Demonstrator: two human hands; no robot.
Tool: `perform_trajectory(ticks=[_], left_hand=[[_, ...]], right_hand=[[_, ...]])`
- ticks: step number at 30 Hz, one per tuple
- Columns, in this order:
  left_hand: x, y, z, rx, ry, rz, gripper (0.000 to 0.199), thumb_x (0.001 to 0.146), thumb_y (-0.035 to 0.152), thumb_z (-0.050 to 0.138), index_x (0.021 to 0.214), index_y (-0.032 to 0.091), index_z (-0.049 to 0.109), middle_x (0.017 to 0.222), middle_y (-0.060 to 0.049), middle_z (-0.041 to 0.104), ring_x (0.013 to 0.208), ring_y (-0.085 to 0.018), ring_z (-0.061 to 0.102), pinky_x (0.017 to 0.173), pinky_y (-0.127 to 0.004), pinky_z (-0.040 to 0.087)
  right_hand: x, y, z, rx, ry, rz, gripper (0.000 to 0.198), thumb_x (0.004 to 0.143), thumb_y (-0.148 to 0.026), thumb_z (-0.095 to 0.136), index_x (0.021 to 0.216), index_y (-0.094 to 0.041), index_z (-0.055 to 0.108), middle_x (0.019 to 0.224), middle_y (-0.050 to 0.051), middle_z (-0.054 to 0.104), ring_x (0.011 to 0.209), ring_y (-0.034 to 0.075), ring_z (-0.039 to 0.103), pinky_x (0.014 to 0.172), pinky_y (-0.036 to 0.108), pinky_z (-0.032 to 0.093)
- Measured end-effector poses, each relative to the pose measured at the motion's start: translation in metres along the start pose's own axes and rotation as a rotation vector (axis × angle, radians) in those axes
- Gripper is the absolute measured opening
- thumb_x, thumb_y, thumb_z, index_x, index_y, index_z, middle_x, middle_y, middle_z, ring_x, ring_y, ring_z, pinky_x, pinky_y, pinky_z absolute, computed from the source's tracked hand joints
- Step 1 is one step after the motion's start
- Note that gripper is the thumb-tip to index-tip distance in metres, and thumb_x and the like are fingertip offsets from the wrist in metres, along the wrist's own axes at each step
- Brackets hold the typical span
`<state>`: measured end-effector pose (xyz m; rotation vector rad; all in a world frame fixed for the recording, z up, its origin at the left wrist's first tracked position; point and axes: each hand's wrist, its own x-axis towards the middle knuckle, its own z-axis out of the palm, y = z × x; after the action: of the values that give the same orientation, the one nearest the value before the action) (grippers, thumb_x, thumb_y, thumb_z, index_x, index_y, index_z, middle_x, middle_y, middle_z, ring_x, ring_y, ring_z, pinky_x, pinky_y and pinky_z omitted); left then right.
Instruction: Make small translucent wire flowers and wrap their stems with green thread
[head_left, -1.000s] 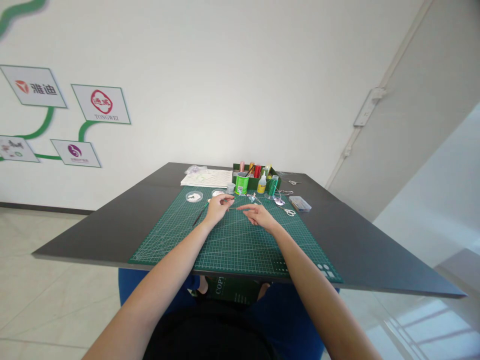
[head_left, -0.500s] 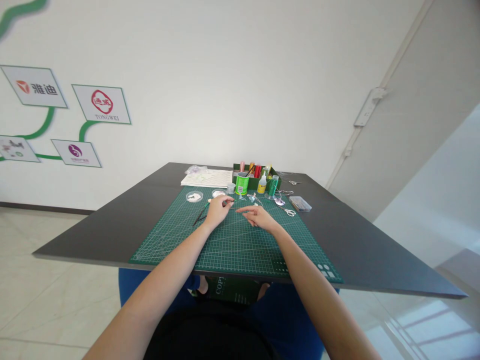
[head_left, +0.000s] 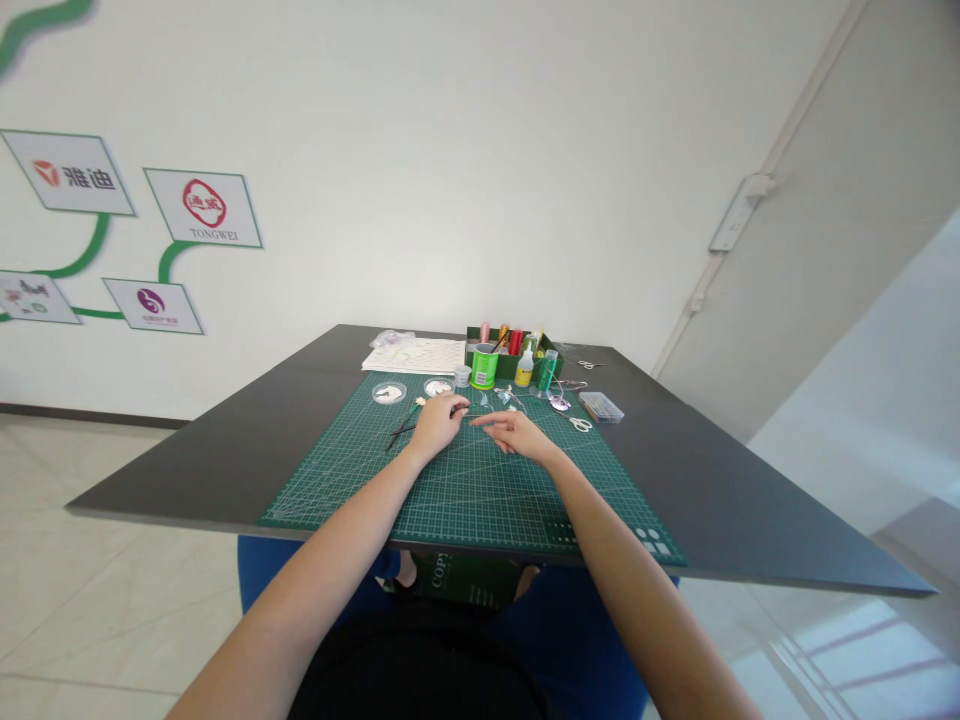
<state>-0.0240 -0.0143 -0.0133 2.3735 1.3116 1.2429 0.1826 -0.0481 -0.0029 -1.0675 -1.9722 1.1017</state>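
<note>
My left hand rests over the cutting mat, its fingers closed on a small dark thin piece whose kind I cannot make out. Just to the right, my right hand hovers with its index finger stretched toward the left fingertips and the other fingers loosely bent apart. I see nothing clearly held in it. Left of my left wrist lie thin dark tools and a small pale flower-like piece. Beyond the hands are small light-blue pieces.
Behind stand a green can, a glue bottle, a green spool and a box of spools. White-handled scissors and a clear case lie right. Shallow dishes and a white pad are left.
My left hand has turned slightly, and the dark piece at its fingertips has shifted a little. My right hand stays almost where it was.
</note>
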Motion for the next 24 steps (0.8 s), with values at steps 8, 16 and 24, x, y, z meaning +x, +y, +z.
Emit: perform_trajectory(ticks=[8,16,24], left_hand=[[-0.002,0.004,-0.003,0.075,-0.037,-0.004,0.02,0.087,0.01,0.061,0.099,0.017,0.076,0.094,-0.007,0.072,0.087,-0.02,0.065,0.084,-0.031,0.05],[0.002,0.008,-0.011,0.075,-0.008,0.037,0.02,0.088,0.009,0.061,0.098,0.017,0.076,0.098,-0.007,0.073,0.092,-0.021,0.066,0.085,-0.032,0.05],[0.005,0.03,-0.033,0.06,-0.012,0.057,0.017,0.09,0.012,0.062,0.099,0.019,0.075,0.099,-0.006,0.072,0.09,-0.02,0.066,0.083,-0.031,0.05]], right_hand=[[0.001,-0.002,0.001,0.001,-0.017,-0.009,0.046,0.088,-0.037,0.058,0.119,-0.005,0.071,0.047,-0.007,0.045,0.044,0.01,0.041,0.048,0.023,0.032],[0.001,-0.015,-0.003,-0.022,0.028,-0.053,0.044,0.087,-0.039,0.058,0.113,-0.007,0.072,0.048,-0.007,0.044,0.044,0.01,0.039,0.05,0.023,0.033],[-0.012,-0.052,-0.003,-0.099,0.117,-0.077,0.036,0.088,-0.032,0.054,0.106,-0.009,0.075,0.048,-0.006,0.043,0.045,0.011,0.042,0.049,0.023,0.033]])
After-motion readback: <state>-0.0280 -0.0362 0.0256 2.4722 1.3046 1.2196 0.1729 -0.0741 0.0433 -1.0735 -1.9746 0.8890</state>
